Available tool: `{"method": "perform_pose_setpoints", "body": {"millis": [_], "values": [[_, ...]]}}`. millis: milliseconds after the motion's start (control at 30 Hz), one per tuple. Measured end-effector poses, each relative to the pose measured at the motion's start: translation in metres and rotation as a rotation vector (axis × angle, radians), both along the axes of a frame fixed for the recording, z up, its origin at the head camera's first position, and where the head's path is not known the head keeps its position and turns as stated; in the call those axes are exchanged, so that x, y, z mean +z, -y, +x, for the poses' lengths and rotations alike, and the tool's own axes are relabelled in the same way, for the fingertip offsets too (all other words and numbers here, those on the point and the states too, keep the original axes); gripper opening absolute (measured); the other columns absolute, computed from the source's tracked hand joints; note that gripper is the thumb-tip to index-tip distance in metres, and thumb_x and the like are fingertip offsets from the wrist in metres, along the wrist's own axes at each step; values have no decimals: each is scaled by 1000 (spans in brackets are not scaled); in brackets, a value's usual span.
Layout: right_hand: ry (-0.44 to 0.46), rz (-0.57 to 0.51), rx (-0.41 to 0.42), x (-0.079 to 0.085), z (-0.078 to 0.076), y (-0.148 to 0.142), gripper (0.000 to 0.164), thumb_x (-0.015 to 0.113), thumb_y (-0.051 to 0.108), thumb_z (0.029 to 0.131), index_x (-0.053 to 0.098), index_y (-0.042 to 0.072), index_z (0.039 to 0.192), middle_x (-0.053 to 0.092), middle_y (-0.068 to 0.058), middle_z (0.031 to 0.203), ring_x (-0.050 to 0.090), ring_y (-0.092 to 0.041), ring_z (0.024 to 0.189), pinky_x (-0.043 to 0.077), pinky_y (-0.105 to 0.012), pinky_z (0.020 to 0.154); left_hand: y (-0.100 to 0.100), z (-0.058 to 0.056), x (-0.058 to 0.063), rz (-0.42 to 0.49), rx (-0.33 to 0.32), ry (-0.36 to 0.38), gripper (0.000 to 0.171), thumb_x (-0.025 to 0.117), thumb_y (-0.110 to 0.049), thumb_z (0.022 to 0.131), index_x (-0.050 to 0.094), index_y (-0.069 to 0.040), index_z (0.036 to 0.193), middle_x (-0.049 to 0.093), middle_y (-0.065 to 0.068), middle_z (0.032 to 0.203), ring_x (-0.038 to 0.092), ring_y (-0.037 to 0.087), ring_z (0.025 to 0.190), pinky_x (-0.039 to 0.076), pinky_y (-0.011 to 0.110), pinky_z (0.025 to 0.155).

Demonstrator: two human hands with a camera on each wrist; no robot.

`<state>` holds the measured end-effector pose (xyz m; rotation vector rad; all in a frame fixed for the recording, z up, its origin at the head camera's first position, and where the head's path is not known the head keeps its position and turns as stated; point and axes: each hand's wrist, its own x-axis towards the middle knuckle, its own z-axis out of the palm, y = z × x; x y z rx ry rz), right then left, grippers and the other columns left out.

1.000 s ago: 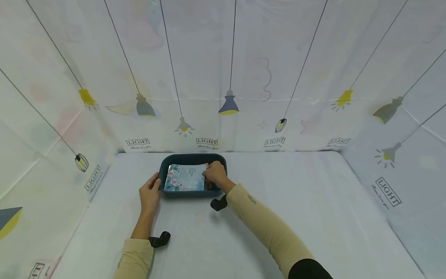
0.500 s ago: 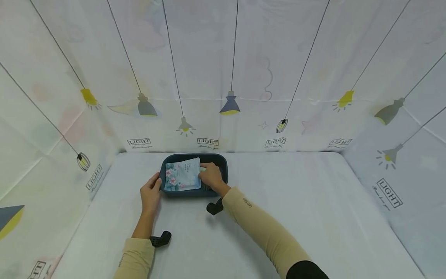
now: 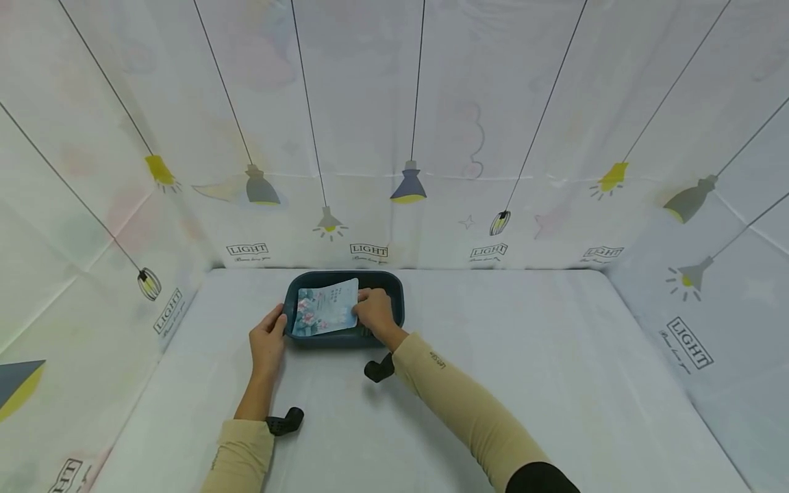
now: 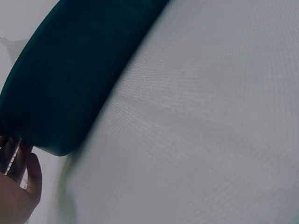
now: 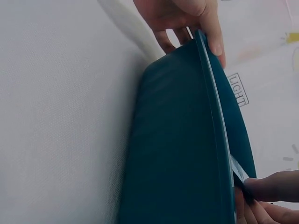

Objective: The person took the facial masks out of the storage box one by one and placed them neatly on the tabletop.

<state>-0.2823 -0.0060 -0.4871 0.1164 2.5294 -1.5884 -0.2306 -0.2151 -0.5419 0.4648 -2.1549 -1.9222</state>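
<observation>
Right hand point(image 3: 374, 313) in the tray point(image 3: 327, 342), thumb and fingers nearly together, pinching the packet point(image 3: 325, 307) by its right edge! The packet's long axis runs side to side, right end angled slightly away. Left hand point(image 3: 268, 344) grips the tray's left end, on the white table point(image 3: 524, 356).

softly, evenly lit in the head view, faintly shadowed on the worktop point(image 3: 585, 383) beneath the right sleeve point(image 3: 468, 411); dimmer in both wrist views, blurred along the bottom edge of the tray point(image 5: 175, 135).
</observation>
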Motion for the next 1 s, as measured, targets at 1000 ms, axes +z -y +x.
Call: {"method": "perform_pose_setpoints", "body": {"millis": [1000], "values": [[79,-261,-29,23,-6,-33,24,65,-3,85,69,-7,108,72,-20,100,61,-9,54,56,-23,55,2,0,-3,-13,9,-18,41,50,-18,102,51,-6,141,50,10,147,41,21,140,42,19,106]]}}
